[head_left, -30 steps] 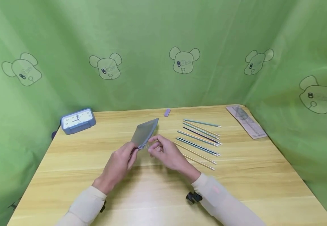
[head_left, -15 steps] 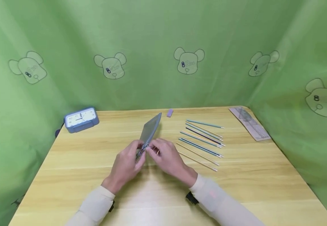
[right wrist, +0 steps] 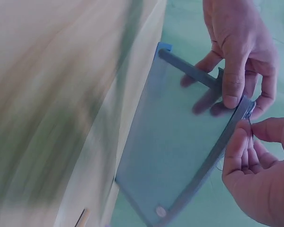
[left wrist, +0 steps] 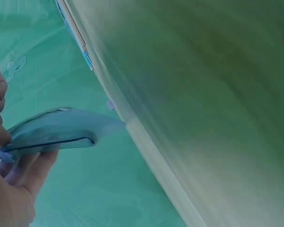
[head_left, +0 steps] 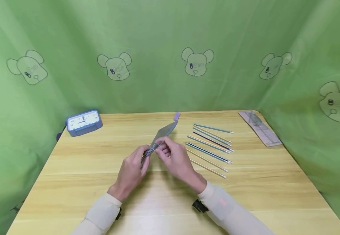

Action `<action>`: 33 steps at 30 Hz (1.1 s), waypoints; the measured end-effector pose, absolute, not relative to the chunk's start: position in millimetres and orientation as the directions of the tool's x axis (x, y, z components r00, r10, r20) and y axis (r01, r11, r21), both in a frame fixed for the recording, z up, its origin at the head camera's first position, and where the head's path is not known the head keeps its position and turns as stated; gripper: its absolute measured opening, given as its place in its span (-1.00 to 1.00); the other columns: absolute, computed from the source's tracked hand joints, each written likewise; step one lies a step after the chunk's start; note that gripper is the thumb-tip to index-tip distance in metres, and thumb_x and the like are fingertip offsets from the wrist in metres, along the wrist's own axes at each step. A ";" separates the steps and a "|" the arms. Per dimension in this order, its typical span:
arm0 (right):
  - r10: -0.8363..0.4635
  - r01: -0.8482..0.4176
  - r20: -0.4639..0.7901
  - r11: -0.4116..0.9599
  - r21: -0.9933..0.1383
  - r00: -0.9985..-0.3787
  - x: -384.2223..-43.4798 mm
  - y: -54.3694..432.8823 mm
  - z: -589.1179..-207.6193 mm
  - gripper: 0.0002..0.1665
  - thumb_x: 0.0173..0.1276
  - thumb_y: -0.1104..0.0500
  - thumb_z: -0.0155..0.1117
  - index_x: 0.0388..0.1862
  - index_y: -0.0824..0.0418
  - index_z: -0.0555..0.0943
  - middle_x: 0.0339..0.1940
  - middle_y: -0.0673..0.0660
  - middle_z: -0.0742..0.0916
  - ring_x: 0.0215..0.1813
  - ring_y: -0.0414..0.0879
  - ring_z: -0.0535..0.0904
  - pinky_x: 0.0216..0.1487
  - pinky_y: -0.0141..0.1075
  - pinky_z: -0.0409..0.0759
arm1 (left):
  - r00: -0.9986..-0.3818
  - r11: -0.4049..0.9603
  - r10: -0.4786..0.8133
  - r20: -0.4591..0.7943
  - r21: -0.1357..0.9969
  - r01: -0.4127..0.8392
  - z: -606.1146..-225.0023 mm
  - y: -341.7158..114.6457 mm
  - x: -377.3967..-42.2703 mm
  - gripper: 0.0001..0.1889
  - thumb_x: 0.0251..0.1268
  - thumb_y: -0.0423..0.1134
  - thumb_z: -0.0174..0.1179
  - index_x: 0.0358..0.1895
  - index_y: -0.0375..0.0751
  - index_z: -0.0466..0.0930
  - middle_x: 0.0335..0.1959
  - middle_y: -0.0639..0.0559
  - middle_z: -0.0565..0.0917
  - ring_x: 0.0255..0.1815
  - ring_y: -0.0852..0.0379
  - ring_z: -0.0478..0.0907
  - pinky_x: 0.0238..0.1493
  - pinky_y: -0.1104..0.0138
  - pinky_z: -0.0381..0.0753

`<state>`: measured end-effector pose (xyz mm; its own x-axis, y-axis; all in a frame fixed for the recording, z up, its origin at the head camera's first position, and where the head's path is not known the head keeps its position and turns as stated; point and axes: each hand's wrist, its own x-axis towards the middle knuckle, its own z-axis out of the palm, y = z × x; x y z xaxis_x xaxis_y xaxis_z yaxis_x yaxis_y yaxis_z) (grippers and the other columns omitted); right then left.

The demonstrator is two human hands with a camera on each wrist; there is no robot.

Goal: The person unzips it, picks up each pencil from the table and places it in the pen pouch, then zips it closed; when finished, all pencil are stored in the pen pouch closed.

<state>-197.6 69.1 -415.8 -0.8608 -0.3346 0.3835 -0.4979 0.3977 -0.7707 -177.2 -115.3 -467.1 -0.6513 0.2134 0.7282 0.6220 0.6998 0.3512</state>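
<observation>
A translucent grey-blue zip pouch point(head_left: 164, 132) is held tilted above the table, its far end lying over the view of the purple eraser point(head_left: 177, 116). My left hand point(head_left: 131, 169) grips its near corner, thumb on one side and fingers behind, seen through the sheer material in the right wrist view. At that same corner my right hand point(head_left: 176, 161) pinches a thin loop point(head_left: 156, 147) on the zipper point(right wrist: 213, 156) between thumb and index finger. The other right fingers are curled in. The left wrist view shows the pouch's side point(left wrist: 61, 130) bulging slightly.
Several pencils point(head_left: 209, 127) lie spread on the wooden table point(head_left: 246, 195), right of the hands. A blue clock point(head_left: 84, 122) stands at the back left. A pack of rulers point(head_left: 259, 129) lies at the back right. Green curtains point(head_left: 158, 88) enclose the table's back and sides.
Both hands have come together at the pouch's near corner, and my right hand has taken hold of the loop. The pouch's far end has swung right towards the eraser.
</observation>
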 end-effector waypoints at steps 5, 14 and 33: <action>-0.341 -0.417 0.299 0.358 -0.835 -0.891 -199.3 67.4 -411.9 -0.89 0.44 0.34 0.44 -0.10 0.28 0.70 -0.26 0.18 0.80 -0.29 -0.18 0.69 -0.22 -0.39 0.78 | -0.636 0.675 0.204 0.744 0.363 0.642 -466.6 -118.9 -175.8 -0.75 0.34 -0.51 0.36 0.04 -0.41 0.61 -0.16 -0.22 0.80 -0.13 -0.10 0.86 -0.10 0.29 0.87; -0.433 -0.428 0.262 0.346 -0.835 -0.863 -201.5 67.1 -413.2 -0.88 0.46 0.35 0.41 -0.06 0.27 0.72 -0.26 0.15 0.81 -0.28 -0.21 0.68 -0.23 -0.41 0.77 | -0.670 0.590 0.168 0.723 0.471 0.656 -467.4 -122.1 -173.8 -0.79 0.38 -0.52 0.35 0.00 -0.43 0.60 -0.16 -0.23 0.79 -0.13 -0.09 0.84 -0.09 0.34 0.86; -0.453 -0.620 0.441 0.406 -0.671 -0.774 -213.4 64.1 -430.0 -0.91 0.37 0.45 0.40 -0.21 0.32 0.74 -0.33 0.15 0.78 -0.33 -0.15 0.67 -0.29 -0.49 0.73 | -0.787 0.455 0.122 0.604 0.671 0.585 -469.5 -130.3 -174.6 -0.81 0.33 -0.63 0.31 -0.08 -0.39 0.58 -0.13 -0.24 0.78 -0.03 -0.21 0.84 -0.04 0.30 0.86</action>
<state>-213.4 64.1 -430.0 -0.7744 -0.4534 0.4413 -0.6202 0.4062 -0.6711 -174.6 -130.3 -469.5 -0.7874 0.1220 0.6042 0.5853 0.4552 0.6710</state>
